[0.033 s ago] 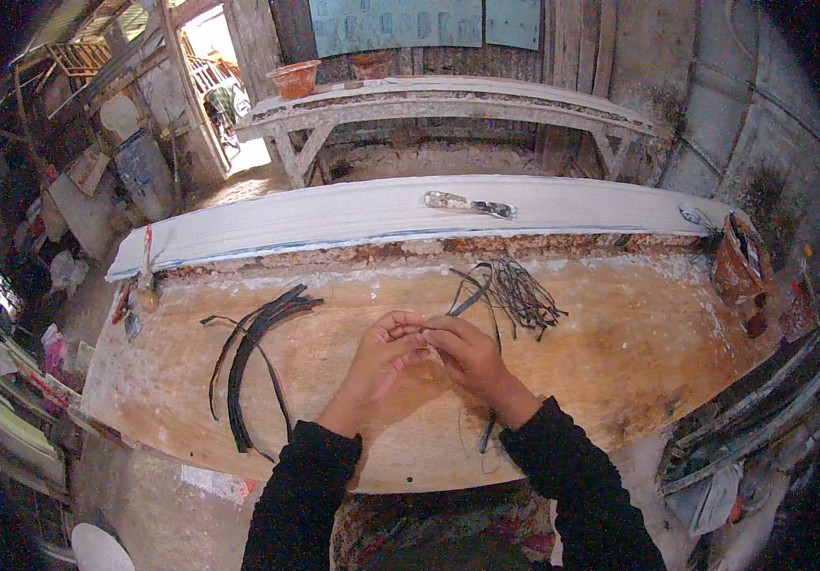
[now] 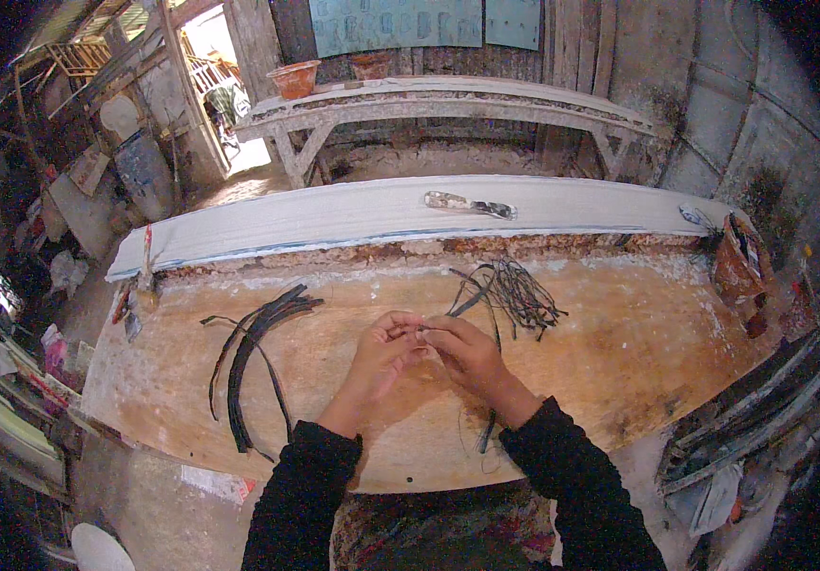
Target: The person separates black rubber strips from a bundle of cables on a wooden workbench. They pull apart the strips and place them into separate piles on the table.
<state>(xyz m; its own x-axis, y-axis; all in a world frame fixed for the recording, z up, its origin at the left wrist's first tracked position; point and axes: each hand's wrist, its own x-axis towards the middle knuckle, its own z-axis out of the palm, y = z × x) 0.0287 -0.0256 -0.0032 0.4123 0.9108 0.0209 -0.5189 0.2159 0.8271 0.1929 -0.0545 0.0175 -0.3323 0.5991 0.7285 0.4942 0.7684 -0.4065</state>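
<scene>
My left hand (image 2: 379,357) and my right hand (image 2: 467,357) meet fingertip to fingertip above the middle of a wooden board. Both are closed in a pinch around a thin dark strip (image 2: 422,329), of which only a sliver shows between the fingers. Just beyond my right hand lies a tangled, looped bundle of black strips (image 2: 524,297). One long strand from that side runs behind the right wrist toward the board's near edge. To the left of my left hand rests a curved bundle of flat black strips (image 2: 244,366).
Across the board's (image 2: 619,381) far side runs a white slab (image 2: 334,224), with a stained putty knife (image 2: 470,205) on it. A reddish-brown pot (image 2: 741,257) stands at the right end. Farther back is a long bench (image 2: 486,109) carrying an orange bowl (image 2: 294,80).
</scene>
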